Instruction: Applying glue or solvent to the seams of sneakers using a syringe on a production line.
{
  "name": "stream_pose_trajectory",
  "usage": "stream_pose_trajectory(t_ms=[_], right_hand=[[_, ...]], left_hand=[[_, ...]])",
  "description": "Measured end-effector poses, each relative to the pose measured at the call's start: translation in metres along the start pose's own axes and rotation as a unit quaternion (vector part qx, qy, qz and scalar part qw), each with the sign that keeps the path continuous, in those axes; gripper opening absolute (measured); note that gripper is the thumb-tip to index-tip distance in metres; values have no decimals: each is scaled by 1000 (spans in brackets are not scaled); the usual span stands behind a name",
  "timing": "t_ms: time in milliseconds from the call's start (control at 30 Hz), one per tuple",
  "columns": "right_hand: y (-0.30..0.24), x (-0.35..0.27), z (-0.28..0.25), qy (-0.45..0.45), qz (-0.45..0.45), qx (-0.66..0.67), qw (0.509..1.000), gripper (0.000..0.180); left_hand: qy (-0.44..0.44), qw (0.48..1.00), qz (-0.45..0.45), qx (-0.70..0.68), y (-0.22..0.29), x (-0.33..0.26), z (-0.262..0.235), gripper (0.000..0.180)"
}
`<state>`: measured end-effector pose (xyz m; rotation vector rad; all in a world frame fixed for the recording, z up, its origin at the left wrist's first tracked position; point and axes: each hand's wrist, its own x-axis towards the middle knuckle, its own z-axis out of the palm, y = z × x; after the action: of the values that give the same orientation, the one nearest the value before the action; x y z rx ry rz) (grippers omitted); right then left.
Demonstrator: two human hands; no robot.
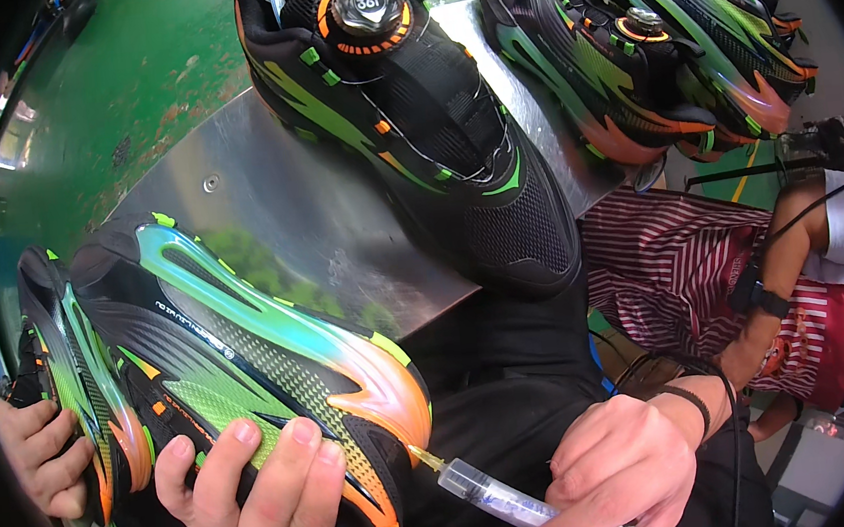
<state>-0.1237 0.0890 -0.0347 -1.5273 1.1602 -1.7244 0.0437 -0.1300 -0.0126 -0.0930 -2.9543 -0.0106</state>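
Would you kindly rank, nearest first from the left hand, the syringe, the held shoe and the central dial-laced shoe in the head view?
1. Held shoe: in the left hand.
2. Syringe: just right.
3. Central dial-laced shoe: farther up and right.

Syringe (492, 491): clear, yellow tip (425, 457). Shoe (123, 290) at tip: black, lime panel (216, 404), teal-to-orange sole (355, 355). Garment (647, 249): maroon-white stripes.

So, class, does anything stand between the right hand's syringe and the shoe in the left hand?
Nothing visible: the syringe, in the right hand, has its yellow tip at the orange sole edge of the shoe; contact is unclear.
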Motion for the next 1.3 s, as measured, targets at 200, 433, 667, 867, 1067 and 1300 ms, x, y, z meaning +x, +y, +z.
stream_pose_trajectory(t_ms=[200,433,667,867,1067,1300], right_hand=[[-4,-1,3,-6,16,10,1000,39],[-12,11,-8,-64,3,-74,995,35],[0,-25,12,-41,-57,-184,980,34],[-12,-34,15,-96,42,-148,983,24],[-13,-14,10,-106,-17,-210,972,30],[-16,-15,7,-93,-29,-188,977,29]], left_hand=[[9,1000,4,9,0,0,0,19],[33,999,38,6,-6,5,8,20],[-10,1000,5,-2,7,21,-7,29],[-22,999,27,-6,1,24,-6,33],[-21,1000,10,0,6,24,-10,34],[-14,1000,24,3,2,16,-6,36]])
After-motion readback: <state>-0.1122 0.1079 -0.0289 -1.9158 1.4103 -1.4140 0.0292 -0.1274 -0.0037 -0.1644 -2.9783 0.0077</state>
